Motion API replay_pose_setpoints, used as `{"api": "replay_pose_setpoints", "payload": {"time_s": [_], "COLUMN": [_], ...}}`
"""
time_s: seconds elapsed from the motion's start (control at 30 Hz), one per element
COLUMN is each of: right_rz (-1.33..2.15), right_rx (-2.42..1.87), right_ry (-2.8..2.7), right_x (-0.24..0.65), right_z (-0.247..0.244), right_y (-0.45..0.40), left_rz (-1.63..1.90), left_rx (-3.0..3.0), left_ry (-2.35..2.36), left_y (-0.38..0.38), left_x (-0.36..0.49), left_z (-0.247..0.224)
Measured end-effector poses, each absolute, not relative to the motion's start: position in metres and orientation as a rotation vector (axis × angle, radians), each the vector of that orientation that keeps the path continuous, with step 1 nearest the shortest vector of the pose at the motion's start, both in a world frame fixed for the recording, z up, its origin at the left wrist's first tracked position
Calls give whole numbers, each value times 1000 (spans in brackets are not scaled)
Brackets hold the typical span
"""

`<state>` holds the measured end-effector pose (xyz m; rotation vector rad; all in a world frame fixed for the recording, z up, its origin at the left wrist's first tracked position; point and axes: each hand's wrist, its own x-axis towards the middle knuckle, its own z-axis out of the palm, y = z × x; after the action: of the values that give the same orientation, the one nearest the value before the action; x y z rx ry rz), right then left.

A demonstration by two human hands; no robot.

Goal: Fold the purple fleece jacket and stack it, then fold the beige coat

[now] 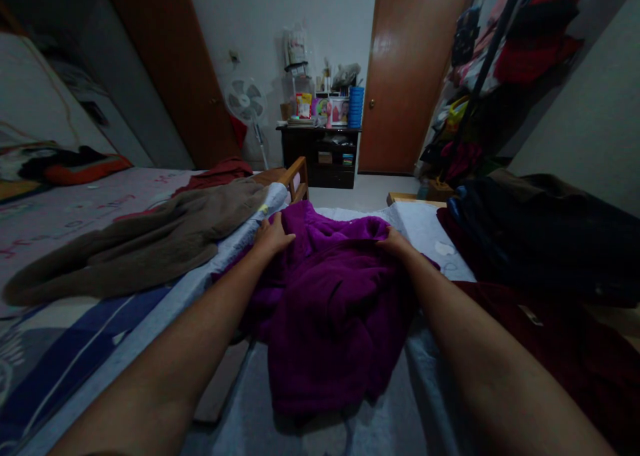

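Observation:
A purple garment [340, 316] lies rumpled across the bed in front of me, its brighter inner side showing at the far edge. At its far left corner is my left hand [273, 236], fingers over the cloth and thumb pointing right. My right hand [394, 241] pinches the far right edge of the garment between thumb and fingers. Both arms reach forward on either side of the cloth.
On the left bed [75, 209] lies a grey-brown garment [165, 233]. At the right are a pile of dark clothes [545, 229] and a dark red garment [560, 349]. Farther back stand a fan [246, 101], a black cabinet [320, 156] and a wooden door [400, 76].

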<state>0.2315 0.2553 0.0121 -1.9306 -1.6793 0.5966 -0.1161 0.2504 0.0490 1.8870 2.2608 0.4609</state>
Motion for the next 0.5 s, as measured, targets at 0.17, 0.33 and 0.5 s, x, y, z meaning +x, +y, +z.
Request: {"api": "replay_pose_setpoints", "payload": {"time_s": [0.17, 0.33, 0.5], "right_rz": [471, 136, 1036], "right_rx": [-2057, -1792, -1290], "right_ry": [-1541, -1393, -1977], "right_x": [219, 184, 155], "right_z": [29, 65, 70], "right_y": [281, 290, 275], "left_rz": [379, 817, 461], "left_rx": [1843, 1984, 1940], "left_ry": [2094, 1874, 1590], "left_y": [262, 255, 242], "left_x": [-132, -148, -172], "left_z": [30, 46, 62]}}
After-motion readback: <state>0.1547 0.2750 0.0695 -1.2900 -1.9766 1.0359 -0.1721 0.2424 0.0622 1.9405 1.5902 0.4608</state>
